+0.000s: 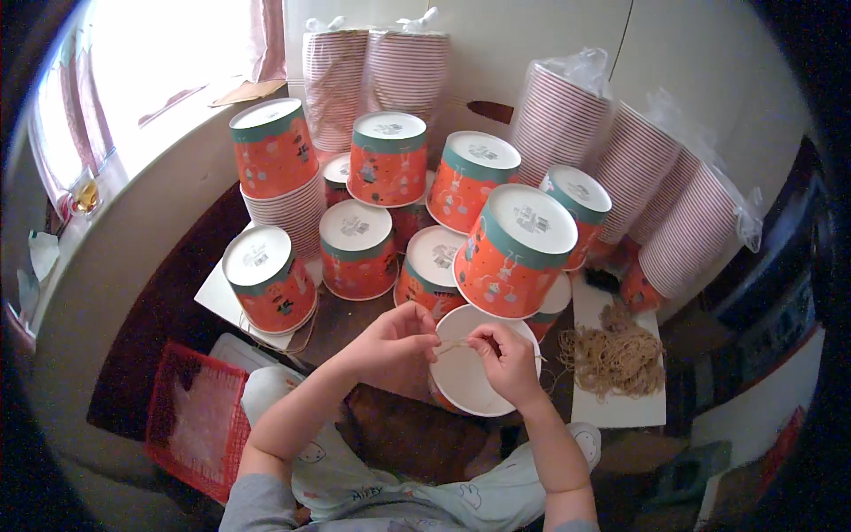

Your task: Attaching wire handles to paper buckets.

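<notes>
Item: rubber band (450,345), thin and tan, stretched taut between both hands directly above an open paper bucket (468,372) with a white interior.

Left hand (394,341): fingers pinched shut on the band's left end. Right hand (505,355): fingers pinched shut on its right end, over the bucket's mouth.

Handling note: the band is likely best kept evenly tensioned, level with the rim and both pinches firm, so that it neither snaps back nor twists.

Surroundings: orange printed buckets (519,248) stand inverted beyond the hands, some stacked; sleeved stacks of cups (558,115) lean at the wall. A heap of loose rubber bands (616,359) lies on a white sheet near the right hand. A red basket (199,417) sits at lower left.
</notes>
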Action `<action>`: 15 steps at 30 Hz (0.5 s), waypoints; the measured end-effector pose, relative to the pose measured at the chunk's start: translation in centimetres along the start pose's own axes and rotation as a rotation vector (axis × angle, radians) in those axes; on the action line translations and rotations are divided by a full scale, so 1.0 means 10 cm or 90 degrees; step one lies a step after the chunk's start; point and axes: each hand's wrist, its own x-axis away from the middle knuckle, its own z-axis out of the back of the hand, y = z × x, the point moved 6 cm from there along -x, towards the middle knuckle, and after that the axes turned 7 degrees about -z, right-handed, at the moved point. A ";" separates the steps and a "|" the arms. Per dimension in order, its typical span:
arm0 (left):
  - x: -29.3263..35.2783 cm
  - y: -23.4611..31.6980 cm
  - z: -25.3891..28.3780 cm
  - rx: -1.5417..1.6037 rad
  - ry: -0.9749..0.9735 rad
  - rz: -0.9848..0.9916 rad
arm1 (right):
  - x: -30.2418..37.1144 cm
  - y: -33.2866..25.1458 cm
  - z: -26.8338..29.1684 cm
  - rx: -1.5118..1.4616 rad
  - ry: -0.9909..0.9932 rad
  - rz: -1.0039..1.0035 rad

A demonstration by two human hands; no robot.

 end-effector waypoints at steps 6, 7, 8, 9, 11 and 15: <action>0.01 -0.06 -0.03 -0.191 -0.034 -0.044 | 0.02 -0.11 0.02 0.035 0.023 0.097; 0.01 -0.08 0.01 -0.305 -0.038 -0.034 | 0.02 -0.11 0.03 0.034 0.022 0.095; 0.01 -0.09 0.03 -0.418 -0.041 -0.024 | 0.02 -0.11 0.02 0.032 0.020 0.093; 0.01 -0.08 0.02 -0.418 -0.041 -0.024 | 0.02 -0.11 0.02 0.033 0.020 0.094; 0.00 -0.06 0.02 -0.459 -0.023 -0.038 | 0.03 -0.11 0.02 0.033 0.014 0.091; 0.00 -0.06 0.01 -0.418 0.011 -0.018 | 0.02 -0.08 -0.02 0.025 -0.013 0.078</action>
